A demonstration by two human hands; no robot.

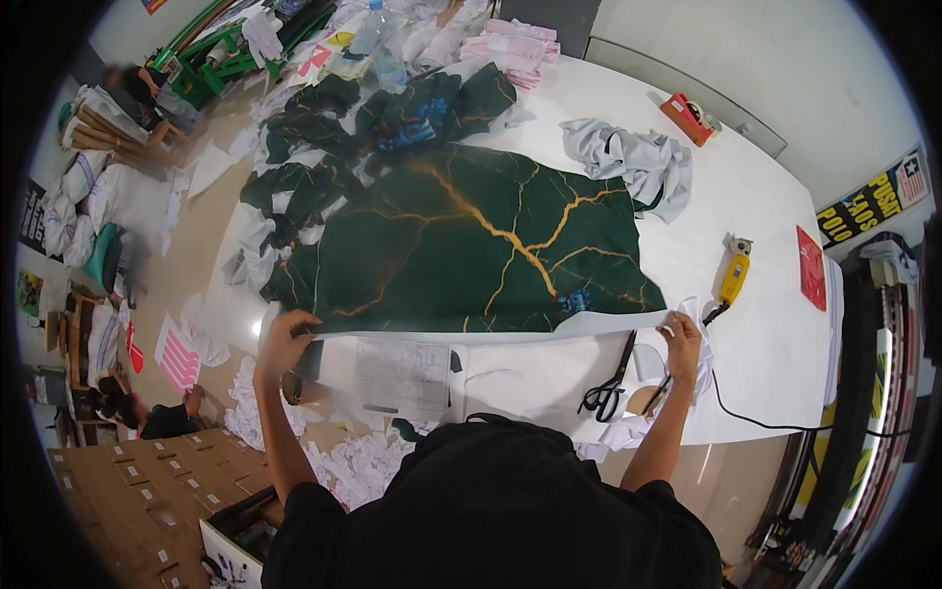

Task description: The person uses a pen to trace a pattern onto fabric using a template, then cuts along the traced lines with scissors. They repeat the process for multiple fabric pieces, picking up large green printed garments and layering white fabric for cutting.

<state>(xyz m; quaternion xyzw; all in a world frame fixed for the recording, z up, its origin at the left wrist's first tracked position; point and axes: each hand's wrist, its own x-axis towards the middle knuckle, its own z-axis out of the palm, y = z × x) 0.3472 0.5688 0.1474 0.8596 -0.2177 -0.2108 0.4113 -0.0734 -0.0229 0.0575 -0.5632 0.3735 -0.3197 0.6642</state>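
Observation:
A dark green fabric panel (422,265) with golden vein-like streaks lies spread over the white table, its near edge folded to a pale strip. My left hand (285,346) pinches the panel's near left corner, fingers closed. At the opposite near corner, my right hand (681,346) grips the fabric between thumb and fingers. Black-handled scissors (602,397) rest left of my right forearm. Between my arms lies a sheet of paper (404,378) with faint markings. More crumpled green fabric (314,108) is heaped beyond the panel, toward the far left.
On the table (760,378), a yellow handheld cutter (734,277) trails a black cable at right. Grey fabric (633,162), a red tape dispenser (689,119), pink folded cloth (510,47) and a plastic bottle (383,49) sit farther back. Scraps (358,471) litter the floor; people (167,420) are at left.

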